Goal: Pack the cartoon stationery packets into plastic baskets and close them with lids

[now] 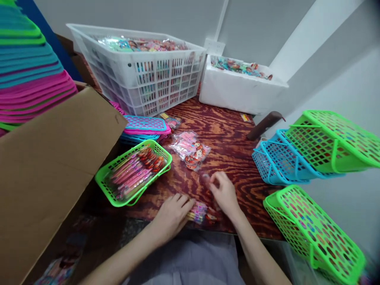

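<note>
The bundle of slim sticks (pixel 198 212) lies on the bench (pixel 237 146) at 3 o'clock from the left hand (pixel 173 213), the nearer of the 2, whose fingers bend over its 9 o'clock end, how firmly I cannot tell. From the right hand (pixel 224 193), fingers curled beside a blurred clear piece (pixel 206 179), hold unclear, the bundle sits at 8 o'clock. Its long axis runs roughly 9 to 3, orange-red end towards 3 o'clock.

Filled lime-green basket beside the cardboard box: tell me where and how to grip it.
Probably by the handle of the lime-green basket, coming from the person's right: it lies lowered along that long side, while the cardboard box crowds the left.
</note>
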Motion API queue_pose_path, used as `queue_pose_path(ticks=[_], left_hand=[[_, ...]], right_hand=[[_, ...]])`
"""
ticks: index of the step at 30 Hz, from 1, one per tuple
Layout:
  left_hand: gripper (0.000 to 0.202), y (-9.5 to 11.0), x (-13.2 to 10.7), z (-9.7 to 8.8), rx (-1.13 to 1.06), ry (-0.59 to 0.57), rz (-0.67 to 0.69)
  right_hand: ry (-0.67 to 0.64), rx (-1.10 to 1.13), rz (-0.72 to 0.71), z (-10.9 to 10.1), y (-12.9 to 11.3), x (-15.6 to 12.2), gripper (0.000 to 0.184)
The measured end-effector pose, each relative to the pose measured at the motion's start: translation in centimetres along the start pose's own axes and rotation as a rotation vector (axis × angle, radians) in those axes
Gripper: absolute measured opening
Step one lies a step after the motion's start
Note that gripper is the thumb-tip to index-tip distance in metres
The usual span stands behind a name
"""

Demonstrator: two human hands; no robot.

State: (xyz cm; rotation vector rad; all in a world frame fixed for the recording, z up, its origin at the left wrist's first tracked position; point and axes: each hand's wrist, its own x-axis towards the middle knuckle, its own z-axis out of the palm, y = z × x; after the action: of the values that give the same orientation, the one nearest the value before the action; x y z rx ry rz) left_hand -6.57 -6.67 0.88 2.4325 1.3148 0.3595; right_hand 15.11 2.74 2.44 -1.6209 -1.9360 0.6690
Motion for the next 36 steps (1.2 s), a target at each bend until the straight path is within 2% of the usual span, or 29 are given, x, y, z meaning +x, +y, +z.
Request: queue_pose_path(ticks=[2, 4, 6, 8, 10, 11, 13, 16, 19, 21, 23, 25, 26, 28, 30, 33, 36], left_hand=[[0.046, -0.1, -0.1, 0.3, -0.022, 0.088, -0.023], [0.056, -0.1, -0.2, 0.5, -0.015, 0.203, -0.061], [0.071, 0.0, -0.3, 0.4, 0.017, 0.250, -0.061], [0.080, 0.0, -0.3, 0.2, 0.026, 0.181, -0.030], [0.080, -0.2, -0.1, 0.1, 0.014, 0.076, -0.039], [0.077, -0.2, 0.0, 0.0, 0.010, 0.038, -0.059], [0.073, -0.2, 0.2, -0.2, 0.007, 0.014, -0.104], [0.077, 0.2, -0.2, -1.5, -0.061, 0.054, -0.099], [0.079, 0.8, -1.7, -4.3, -0.168, 0.157, -0.067], [0.069, 0.3, -2.8, -6.7, -0.181, 0.281, -0.076], [0.053, -1.4, -3.6, -8.9, -0.108, 0.454, -0.150], [0.043, -4.3, -3.8, -10.4, 0.013, 0.596, -0.332], [0.043, -5.8, -3.6, -10.9, 0.054, 0.604, -0.451], [0.051, -8.6, -3.2, -11.4, 0.048, 0.536, -0.704], [0.055, -10.1, -2.7, -11.8, 0.013, 0.461, -0.873], [0.052, -9.3, -2.6, -12.4, -0.029, 0.377, -0.903], [0.053, -6.1, -2.5, -12.6, 0.041, 0.259, -0.901]], right_hand=[[-0.271, 0.138, -0.048, 0.0, -1.5, -1.7, 0.009], [-0.520, 0.299, -0.023, 0.0, -2.8, -2.6, 0.018], [-0.675, 0.376, -0.018, -0.3, -3.6, -3.1, 0.024], [-0.743, 0.315, -0.084, -0.3, -4.0, -3.7, 0.034], [-0.686, 0.143, -0.161, 0.3, -4.3, -4.5, 0.051], [-0.624, 0.041, -0.188, 0.7, -4.3, -5.0, 0.052], [-0.516, -0.113, -0.217, 1.7, -4.4, -5.6, 0.041], [-0.515, -0.105, -0.207, 2.5, -4.4, -5.6, 0.040], [-0.589, 0.161, -0.052, 2.0, -4.8, -4.5, 0.045], [-0.585, 0.446, 0.107, 1.3, -5.4, -3.6, 0.046], [-0.541, 0.749, 0.291, 0.7, -6.2, -2.6, 0.048], [-0.493, 0.983, 0.449, 0.3, -7.1, -1.5, 0.051], [-0.468, 1.060, 0.493, 0.2, -7.5, -1.0, 0.050], [-0.418, 1.140, 0.517, 0.1, -8.0, 0.0, 0.044], [-0.398, 1.174, 0.511, -0.2, -8.1, 0.7, 0.036], [-0.398, 1.259, 0.579, -1.0, -7.7, 1.2, 0.028], [-0.385, 1.371, 0.646, -2.2, -7.7, 1.3, 0.026]])
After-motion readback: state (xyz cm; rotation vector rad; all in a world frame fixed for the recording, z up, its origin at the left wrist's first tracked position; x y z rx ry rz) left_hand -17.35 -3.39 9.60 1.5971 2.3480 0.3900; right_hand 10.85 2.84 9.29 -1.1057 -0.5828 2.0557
